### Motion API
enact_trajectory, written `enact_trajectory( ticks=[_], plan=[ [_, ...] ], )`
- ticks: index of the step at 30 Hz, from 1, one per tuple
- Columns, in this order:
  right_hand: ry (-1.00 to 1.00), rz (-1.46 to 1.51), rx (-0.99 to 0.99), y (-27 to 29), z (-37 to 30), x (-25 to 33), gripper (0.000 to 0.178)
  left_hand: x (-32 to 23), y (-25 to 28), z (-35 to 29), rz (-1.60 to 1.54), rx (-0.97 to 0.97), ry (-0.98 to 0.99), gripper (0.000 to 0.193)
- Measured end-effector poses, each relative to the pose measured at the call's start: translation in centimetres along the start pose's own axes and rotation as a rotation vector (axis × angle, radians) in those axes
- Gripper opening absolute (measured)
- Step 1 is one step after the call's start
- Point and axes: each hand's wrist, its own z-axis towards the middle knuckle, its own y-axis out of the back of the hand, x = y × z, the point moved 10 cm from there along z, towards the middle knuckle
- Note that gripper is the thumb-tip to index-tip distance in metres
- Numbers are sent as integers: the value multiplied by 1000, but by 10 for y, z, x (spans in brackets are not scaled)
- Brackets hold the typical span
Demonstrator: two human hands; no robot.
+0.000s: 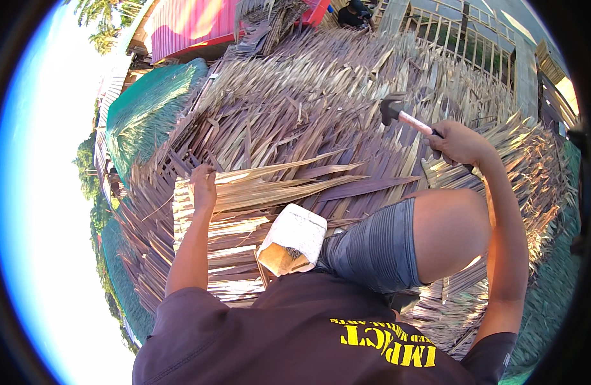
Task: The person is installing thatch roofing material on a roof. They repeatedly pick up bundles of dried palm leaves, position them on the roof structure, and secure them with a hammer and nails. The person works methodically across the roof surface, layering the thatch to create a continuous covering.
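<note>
My right hand [459, 144] is wrapped round the dark grip of a claw hammer [413, 122], raised over the roof with its black head pointing up and left. On the left, my left hand [204, 186] closes on a panel of dry palm-leaf thatch [257, 191], whose pale fronds fan out to the right. Part of that hand's grip is hidden from view. Between my arms, by my bent knee, a white cut-open container [300, 224] lies tilted, with small dark pieces like nails inside.
Layered dry thatch [321, 83] covers the slope around me. Green netting [155, 106] covers a neighbouring roof at the left. Beyond are a red metal roof [193, 25], a bamboo frame [462, 45] and another person [355, 14]. The roof's left edge drops off toward bright sky.
</note>
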Motion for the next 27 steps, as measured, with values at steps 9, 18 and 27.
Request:
enact_trajectory(
  ticks=[9,18,27],
  plan=[
    [370,-617,-25,-11,-58,133,22,83,54,-52,139,13,266,22],
    [404,-611,-54,-14,-91,157,26,1,23,-60,206,272,220,13],
    [404,-594,-107,-11,-78,154,24,-45,27,-11,-232,499,-281,16]
  ],
)
